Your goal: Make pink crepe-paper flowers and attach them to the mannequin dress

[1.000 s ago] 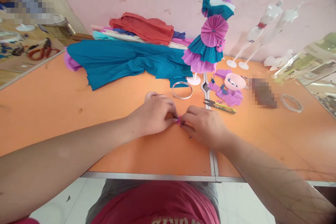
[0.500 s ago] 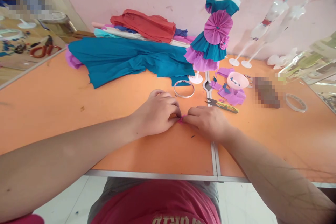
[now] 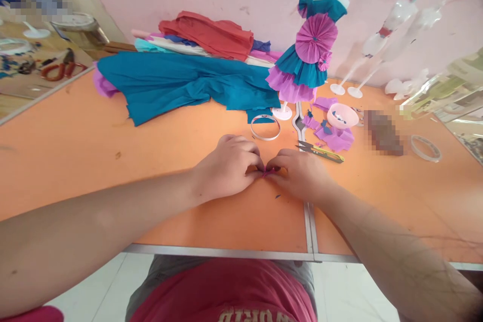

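Note:
My left hand [image 3: 236,163] and my right hand [image 3: 302,173] meet low over the orange table [image 3: 226,221], fingers pinched. Between their fingertips is a small strip of magenta crepe paper [image 3: 268,172], mostly hidden by the fingers. Just beyond my hands lies a thin ring-shaped roll of tape [image 3: 265,137]. A pair of yellow-handled thread snips [image 3: 322,152] rests beyond my right hand. Behind it stands a doll form in a teal and purple paper dress [image 3: 298,68], with a pleated rosette [image 3: 316,38] on its front.
Teal crepe paper [image 3: 169,78] spreads across the back left, before a stack with red paper [image 3: 207,32]. Purple scraps [image 3: 339,138] surround a pink bowl [image 3: 342,116]. Bare white doll forms [image 3: 385,30] and another tape ring [image 3: 425,148] are at right. Orange-handled pliers [image 3: 62,68] lie far left.
My right-hand fingers have curled up and over the strip, their tips now pinching it against my left fingertips. Both hands sit slightly further right in view.

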{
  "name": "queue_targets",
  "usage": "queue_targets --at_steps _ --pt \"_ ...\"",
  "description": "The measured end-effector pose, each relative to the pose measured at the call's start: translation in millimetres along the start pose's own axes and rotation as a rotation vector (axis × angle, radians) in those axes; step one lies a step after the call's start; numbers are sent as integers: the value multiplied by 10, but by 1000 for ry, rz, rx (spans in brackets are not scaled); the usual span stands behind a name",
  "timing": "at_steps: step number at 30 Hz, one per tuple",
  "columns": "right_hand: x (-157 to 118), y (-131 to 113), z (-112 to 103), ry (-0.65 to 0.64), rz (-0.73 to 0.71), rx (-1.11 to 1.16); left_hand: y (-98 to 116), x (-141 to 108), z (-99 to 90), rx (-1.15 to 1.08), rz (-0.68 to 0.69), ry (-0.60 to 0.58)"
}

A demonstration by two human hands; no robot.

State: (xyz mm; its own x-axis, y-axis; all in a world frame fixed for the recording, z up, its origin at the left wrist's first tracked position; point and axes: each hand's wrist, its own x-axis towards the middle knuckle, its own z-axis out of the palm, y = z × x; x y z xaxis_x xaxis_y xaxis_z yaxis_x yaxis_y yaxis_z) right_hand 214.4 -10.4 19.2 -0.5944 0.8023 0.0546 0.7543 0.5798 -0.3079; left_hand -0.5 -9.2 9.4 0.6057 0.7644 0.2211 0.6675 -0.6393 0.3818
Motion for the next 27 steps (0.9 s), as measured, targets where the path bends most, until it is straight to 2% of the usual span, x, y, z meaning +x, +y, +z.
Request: queue_targets --at_steps 8,13,17,23,27 --pt "-27 -26 -36 -8 -16 18 -22 9 -29 28 13 -16" --pt "-21 -71 -45 97 79 29 -6 14 -13 11 -4 -7" --pt "-15 -112 34 59 113 -19 15 22 -1 -4 -9 -13" --pt "-16 -50 68 5 17 -50 -48 19 -28 -122 -25 -13" --pt "-4 -9 39 15 -12 23 -92 31 -36 -101 -1 -3"
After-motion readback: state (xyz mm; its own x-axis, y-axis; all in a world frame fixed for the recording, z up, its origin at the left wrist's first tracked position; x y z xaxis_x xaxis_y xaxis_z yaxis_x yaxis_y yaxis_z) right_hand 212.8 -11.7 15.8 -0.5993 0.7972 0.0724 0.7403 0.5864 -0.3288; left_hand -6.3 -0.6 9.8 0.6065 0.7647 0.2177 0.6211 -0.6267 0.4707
